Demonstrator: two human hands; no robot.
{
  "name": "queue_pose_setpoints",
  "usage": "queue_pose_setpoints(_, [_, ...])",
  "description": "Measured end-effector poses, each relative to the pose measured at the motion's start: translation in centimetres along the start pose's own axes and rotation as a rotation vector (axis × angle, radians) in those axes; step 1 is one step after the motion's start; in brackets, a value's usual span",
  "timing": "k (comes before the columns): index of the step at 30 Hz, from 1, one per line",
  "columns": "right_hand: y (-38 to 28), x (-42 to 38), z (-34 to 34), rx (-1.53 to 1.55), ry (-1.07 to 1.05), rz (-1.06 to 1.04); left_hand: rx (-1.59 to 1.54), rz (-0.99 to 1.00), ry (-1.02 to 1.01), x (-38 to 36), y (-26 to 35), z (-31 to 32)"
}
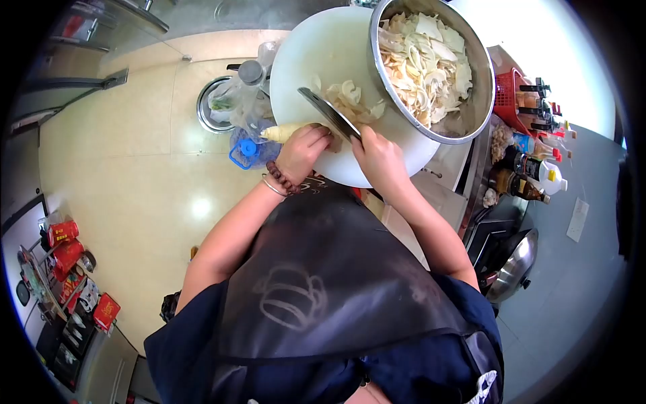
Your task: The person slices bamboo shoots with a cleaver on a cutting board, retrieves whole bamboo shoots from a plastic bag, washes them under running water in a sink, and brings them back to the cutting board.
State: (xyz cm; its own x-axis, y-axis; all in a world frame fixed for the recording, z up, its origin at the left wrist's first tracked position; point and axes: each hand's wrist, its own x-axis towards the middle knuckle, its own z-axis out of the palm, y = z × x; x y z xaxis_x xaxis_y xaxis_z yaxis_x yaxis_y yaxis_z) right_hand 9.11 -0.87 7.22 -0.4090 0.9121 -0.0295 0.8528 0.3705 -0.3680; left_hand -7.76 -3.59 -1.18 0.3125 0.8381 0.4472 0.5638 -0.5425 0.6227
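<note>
My left hand (305,152) is closed over a pale, tapered bamboo shoot (274,133), its pointed end showing past the hand on the left. In my right hand (381,159) is a kitchen knife (328,112), gripped by its handle, with the dark blade slanting up and left beside my left fingers. Both hands work at the near part of a round white cutting board (303,50). Thin pale slices (353,97) lie on the board just beyond the blade. A large steel bowl (372,64), heaped with sliced pieces (427,60), rests at the board's far right.
Left of the board stand a blue-capped plastic jug (247,147), a clear bag (235,101) and a round steel lid or pan (204,108). On the right are a red basket (506,94), several sauce bottles (528,168) and a wok (518,262). Tiled floor (134,182) lies left.
</note>
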Motion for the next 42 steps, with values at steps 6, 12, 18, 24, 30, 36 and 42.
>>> queue_pose_setpoints(6, [-0.6, -2.7, 0.2, -0.153, -0.062, -0.012, 0.017, -0.011, 0.037, -0.1, 0.2, 0.2])
queue_pose_setpoints(12, [0.1, -0.5, 2.8, -0.057, 0.05, 0.002, -0.005, 0.046, -0.028, -0.2, -0.7, -0.3])
queue_pose_setpoints(18, [-1.1, -3.5, -1.9, -0.066, -0.116, 0.02, 0.023, 0.026, -0.019, 0.0, -0.4, -0.5])
queue_pose_setpoints(24, [-0.2, -0.9, 3.6, -0.092, 0.029, -0.008, 0.047, 0.041, -0.018, 0.2, -0.4, -0.6])
queue_pose_setpoints(30, [-0.8, -2.5, -1.2, -0.017, -0.065, 0.045, 0.061, 0.043, -0.009, 0.2, -0.4, -0.6])
queue_pose_setpoints(36, [-1.0, -3.3, 2.8, -0.115, -0.066, 0.048, 0.071, 0.008, -0.016, 0.2, 0.1, -0.8])
queue_pose_setpoints(42, [-0.3, -1.4, 2.0, 0.025, 0.03, 0.085, 0.041, 0.037, -0.076, 0.1, -0.5, -1.2])
